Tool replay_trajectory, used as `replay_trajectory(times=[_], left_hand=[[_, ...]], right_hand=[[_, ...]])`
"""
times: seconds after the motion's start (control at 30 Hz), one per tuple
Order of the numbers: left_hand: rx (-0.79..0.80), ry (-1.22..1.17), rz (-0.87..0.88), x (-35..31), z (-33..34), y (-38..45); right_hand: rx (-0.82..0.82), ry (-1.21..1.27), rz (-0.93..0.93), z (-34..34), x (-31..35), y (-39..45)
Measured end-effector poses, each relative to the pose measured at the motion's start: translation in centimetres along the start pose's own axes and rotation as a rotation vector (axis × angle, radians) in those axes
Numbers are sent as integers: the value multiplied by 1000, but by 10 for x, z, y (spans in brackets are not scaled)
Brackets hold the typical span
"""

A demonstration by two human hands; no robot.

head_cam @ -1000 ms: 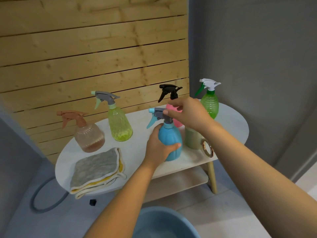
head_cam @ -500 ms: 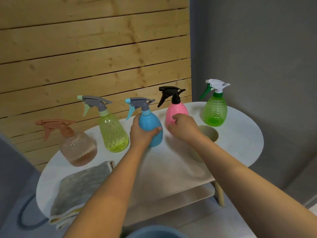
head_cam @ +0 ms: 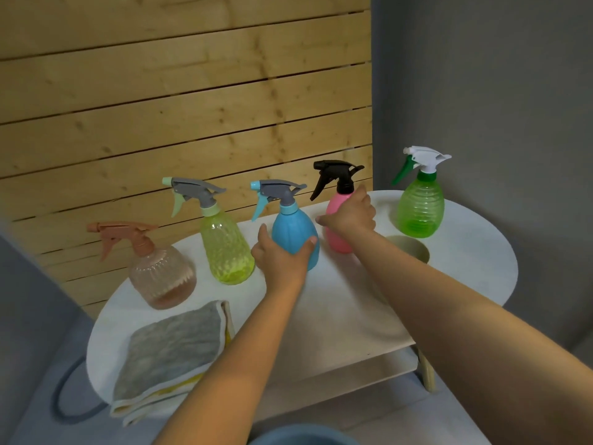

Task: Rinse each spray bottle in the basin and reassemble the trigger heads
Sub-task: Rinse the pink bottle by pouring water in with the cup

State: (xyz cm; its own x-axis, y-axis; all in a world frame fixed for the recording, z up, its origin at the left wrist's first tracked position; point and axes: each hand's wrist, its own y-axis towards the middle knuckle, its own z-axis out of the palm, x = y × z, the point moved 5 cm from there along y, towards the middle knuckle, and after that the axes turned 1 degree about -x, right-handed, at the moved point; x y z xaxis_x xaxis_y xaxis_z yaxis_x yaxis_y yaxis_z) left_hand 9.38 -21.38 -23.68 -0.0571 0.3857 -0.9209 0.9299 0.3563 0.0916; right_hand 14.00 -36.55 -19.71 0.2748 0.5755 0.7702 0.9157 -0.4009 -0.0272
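Gripping the blue spray bottle (head_cam: 293,232) around its lower body, the left hand (head_cam: 282,256) is wrapping thumb and fingers round it while the bottle is standing upright on the white oval table (head_cam: 475,268), its grey trigger head (head_cam: 279,191) with a light blue nozzle fitted on top. Just to the right, the right hand (head_cam: 351,213) is curling round the upper body of the pink spray bottle (head_cam: 337,232), which is also standing upright under its black trigger head (head_cam: 337,175); the two bottles are sitting just beside each other. Farther right, the green spray bottle (head_cam: 420,207) is standing with a white and green trigger head, well apart from the hands. Left of the blue one, the yellow-green spray bottle (head_cam: 226,248) is standing near it, and the peach spray bottle (head_cam: 160,277) is sitting at the left end of the row. A pale green cup (head_cam: 414,248) is showing behind the right forearm. A folded grey cloth (head_cam: 173,354) is lying on the near left part of the table. The rim of a blue basin (head_cam: 298,438) is peeking in at the bottom edge, below the table, and a wooden slat wall (head_cam: 179,101) is rising behind the bottles
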Motion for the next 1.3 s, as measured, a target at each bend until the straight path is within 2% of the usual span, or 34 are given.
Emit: replay_trajectory(times=[0.23, 0.43, 0.53, 0.7, 0.87, 0.97, 1.1, 1.3], left_hand=[[69, -13, -15, -4, -2, -13], [82, -60, 23, -26, -31, -40], [80, -65, 103, -43, -54, -63], [80, -91, 187, -64, -98, -101], [188, -162, 300, -61, -141, -154], [304, -172, 275, -46, -153, -174], [356, -217, 228, -22, -170, -187], [436, -243, 131, -2, -186, -182]], right_hand=[[-71, -19, 47, 5, 2, 7], [-223, -33, -117, -44, 22, -35], [-225, -27, -192, -71, 24, -72], [-8, 16, -261, -85, 19, -137], [273, 51, -336, -69, 1, -208], [490, 76, -369, -53, -13, -234], [810, 146, -364, -28, -22, -263], [1151, 140, -407, -13, -22, -286]])
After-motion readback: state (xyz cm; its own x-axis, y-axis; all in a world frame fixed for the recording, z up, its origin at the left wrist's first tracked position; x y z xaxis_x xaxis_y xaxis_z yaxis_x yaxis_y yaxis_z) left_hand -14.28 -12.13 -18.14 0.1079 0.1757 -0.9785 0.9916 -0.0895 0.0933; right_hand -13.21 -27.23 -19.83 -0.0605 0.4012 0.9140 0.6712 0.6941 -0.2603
